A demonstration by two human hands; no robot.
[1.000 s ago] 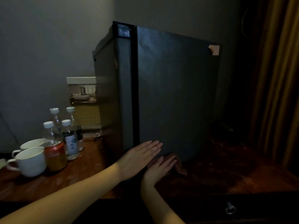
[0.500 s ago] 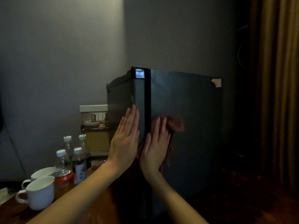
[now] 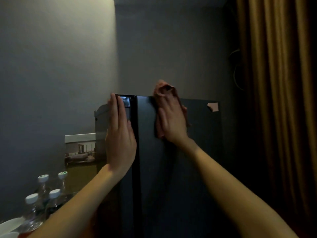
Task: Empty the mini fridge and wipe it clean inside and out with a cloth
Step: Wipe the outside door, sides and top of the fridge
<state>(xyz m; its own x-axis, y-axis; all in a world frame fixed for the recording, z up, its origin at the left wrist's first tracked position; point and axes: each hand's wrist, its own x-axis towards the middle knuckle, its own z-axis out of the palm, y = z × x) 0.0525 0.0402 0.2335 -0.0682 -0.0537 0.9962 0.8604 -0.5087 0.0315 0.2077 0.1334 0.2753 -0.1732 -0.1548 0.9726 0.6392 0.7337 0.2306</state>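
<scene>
A dark mini fridge (image 3: 197, 152) stands in front of me with its door closed. My left hand (image 3: 120, 136) lies flat against the fridge's left front corner, fingers straight and reaching up to the top edge. My right hand (image 3: 171, 117) presses a reddish-brown cloth (image 3: 164, 90) flat against the upper part of the door, fingers straight. The cloth bunches above the fridge's top edge and sticks out on both sides of the hand.
Several small water bottles (image 3: 42, 189) with white caps stand at the lower left beside white cups (image 3: 10, 225). A framed picture card (image 3: 79, 150) leans against the wall behind them. A brownish curtain (image 3: 277, 100) hangs on the right. A tape patch (image 3: 213, 107) sits at the door's top right corner.
Both hands have slid up the fridge from its bottom edge to the top. The right hand carried the cloth up the door and a little to the right. The view tilted upward.
</scene>
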